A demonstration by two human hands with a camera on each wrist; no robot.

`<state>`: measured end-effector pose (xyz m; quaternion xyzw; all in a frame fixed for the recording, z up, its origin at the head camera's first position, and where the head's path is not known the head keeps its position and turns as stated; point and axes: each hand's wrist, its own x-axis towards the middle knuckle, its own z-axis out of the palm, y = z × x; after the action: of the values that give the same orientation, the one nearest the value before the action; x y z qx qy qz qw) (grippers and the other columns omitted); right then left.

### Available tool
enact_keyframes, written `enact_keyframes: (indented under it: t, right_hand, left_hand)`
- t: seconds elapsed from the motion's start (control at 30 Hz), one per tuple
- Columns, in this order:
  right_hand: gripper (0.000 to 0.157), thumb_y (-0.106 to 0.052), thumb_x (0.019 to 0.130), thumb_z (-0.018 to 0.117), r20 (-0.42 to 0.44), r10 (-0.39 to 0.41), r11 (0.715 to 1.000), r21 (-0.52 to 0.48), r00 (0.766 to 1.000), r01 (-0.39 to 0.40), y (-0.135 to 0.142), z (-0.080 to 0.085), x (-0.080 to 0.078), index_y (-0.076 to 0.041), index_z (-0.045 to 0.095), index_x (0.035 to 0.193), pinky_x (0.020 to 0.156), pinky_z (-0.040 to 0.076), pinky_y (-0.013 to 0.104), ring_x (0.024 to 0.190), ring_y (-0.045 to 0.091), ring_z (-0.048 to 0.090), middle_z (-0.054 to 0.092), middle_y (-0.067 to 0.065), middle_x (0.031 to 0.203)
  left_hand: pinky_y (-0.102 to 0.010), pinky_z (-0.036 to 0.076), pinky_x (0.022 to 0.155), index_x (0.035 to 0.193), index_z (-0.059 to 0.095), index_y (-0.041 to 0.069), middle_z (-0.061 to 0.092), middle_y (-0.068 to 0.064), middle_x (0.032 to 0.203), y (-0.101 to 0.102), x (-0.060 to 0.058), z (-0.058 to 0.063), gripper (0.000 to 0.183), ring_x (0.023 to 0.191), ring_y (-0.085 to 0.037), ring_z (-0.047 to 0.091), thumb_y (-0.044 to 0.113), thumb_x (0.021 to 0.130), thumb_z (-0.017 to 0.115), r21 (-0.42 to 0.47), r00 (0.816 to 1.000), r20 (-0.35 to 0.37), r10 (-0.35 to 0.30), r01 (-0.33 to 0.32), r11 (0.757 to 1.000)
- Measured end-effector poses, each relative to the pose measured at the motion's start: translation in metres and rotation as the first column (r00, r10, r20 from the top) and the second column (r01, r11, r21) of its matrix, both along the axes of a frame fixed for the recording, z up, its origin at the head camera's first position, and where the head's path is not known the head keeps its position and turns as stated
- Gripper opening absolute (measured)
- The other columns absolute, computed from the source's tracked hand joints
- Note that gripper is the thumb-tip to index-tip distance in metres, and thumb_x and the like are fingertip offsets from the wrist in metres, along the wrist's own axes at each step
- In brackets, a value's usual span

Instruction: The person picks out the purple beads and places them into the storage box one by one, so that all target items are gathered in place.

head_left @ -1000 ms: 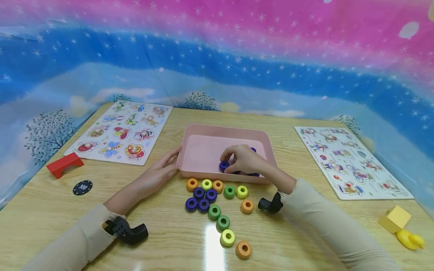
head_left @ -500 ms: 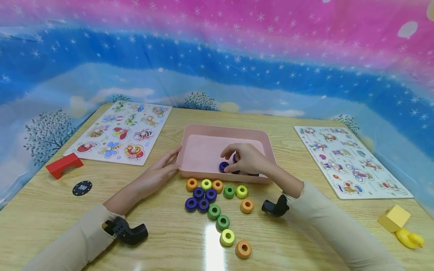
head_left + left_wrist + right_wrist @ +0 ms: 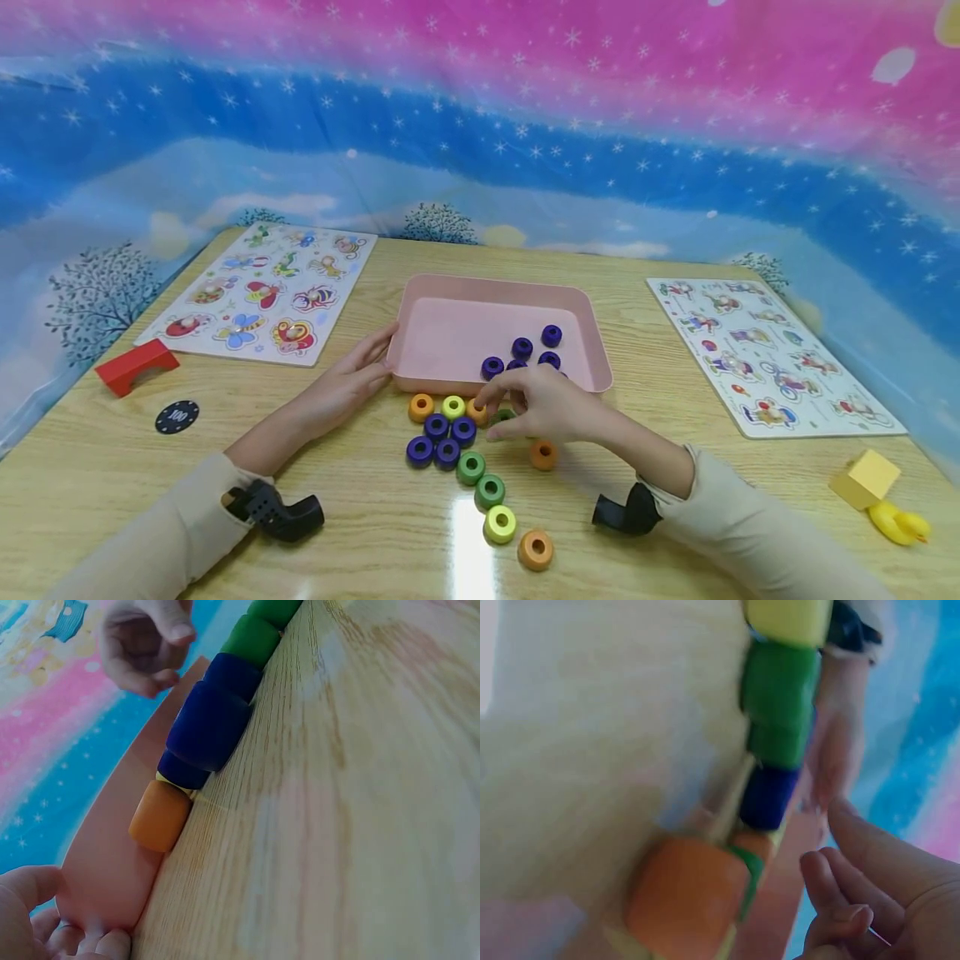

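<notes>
My left hand point(image 3: 347, 387) rests against the left side of the pink tray point(image 3: 442, 386), with its fingers along the edge; in the left wrist view the thumb point(image 3: 34, 885) touches the tray's wall. My right hand point(image 3: 551, 406) hovers over the ring-shaped beads in front of the tray, its thumb and fingers apart and nothing between them. Beneath it, a green bead point(image 3: 504, 414) is partly hidden and an orange bead point(image 3: 477, 410) lies by the fingertips. Several purple beads point(image 3: 522, 348) lie in the tray's right part. More purple beads point(image 3: 447, 453) sit on the table.
Green beads point(image 3: 491, 492), a yellow bead point(image 3: 500, 524) and an orange bead point(image 3: 536, 550) trail toward the front. Picture boards stand left point(image 3: 262, 292) and right point(image 3: 772, 358). A red block point(image 3: 137, 367), black chip point(image 3: 177, 417), yellow block point(image 3: 866, 479) and yellow duck point(image 3: 897, 523) lie farther out.
My right hand has let go of a purple bead in the tray and moved out over the front rim to the beads on the table. The left hand stays at the tray's side.
</notes>
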<state>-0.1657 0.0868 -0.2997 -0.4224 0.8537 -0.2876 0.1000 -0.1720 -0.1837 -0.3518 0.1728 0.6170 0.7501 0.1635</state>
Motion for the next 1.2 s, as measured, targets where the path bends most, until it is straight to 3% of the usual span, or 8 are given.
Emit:
enact_keyframes:
  t: [0.13,0.37,0.8,1.2]
  right_hand:
    - [0.030,-0.023,0.069,0.069,-0.004,0.019,0.999,0.050,1.000,-0.019,-0.007,-0.008,0.005,-0.012,0.061,0.095,0.044,0.034,0.017,0.051,0.007,0.041,0.057,-0.009,0.076]
    - [0.033,-0.027,0.068,0.069,-0.090,-0.013,0.990,0.140,0.996,0.026,-0.014,-0.014,0.007,-0.014,0.061,0.097,0.055,0.042,0.017,0.067,0.004,0.050,0.056,-0.011,0.078]
    - [0.024,-0.028,0.067,0.070,-0.155,-0.012,0.988,0.152,0.988,0.035,-0.022,-0.014,0.009,-0.018,0.062,0.088,0.059,0.043,0.015,0.069,0.004,0.052,0.057,-0.010,0.076]
    - [0.023,-0.027,0.067,0.069,-0.137,-0.025,0.989,0.141,0.990,0.044,-0.017,-0.016,0.010,-0.017,0.062,0.086,0.057,0.043,0.013,0.066,0.001,0.053,0.059,-0.011,0.078]
  left_hand:
    - [-0.030,0.018,0.099,0.136,0.006,0.012,0.000,-0.006,0.140,0.000,0.000,0.000,0.052,0.126,-0.017,0.007,0.005,0.091,0.031,0.005,1.000,-0.002,0.002,-0.002,1.000]
    - [-0.030,0.017,0.099,0.136,0.005,0.011,0.000,-0.007,0.140,0.001,0.000,0.001,0.052,0.126,-0.018,0.006,0.003,0.091,0.030,0.026,1.000,-0.006,-0.002,0.002,1.000]
    - [-0.031,0.016,0.100,0.136,0.004,0.009,0.000,-0.007,0.140,0.000,0.000,0.000,0.052,0.126,-0.018,0.004,0.001,0.091,0.029,0.030,1.000,-0.022,-0.008,0.008,1.000]
    - [-0.030,0.017,0.100,0.136,0.004,0.010,0.000,-0.007,0.140,0.000,0.001,0.001,0.052,0.126,-0.018,0.004,0.001,0.091,0.029,0.023,1.000,-0.023,-0.010,0.011,1.000]
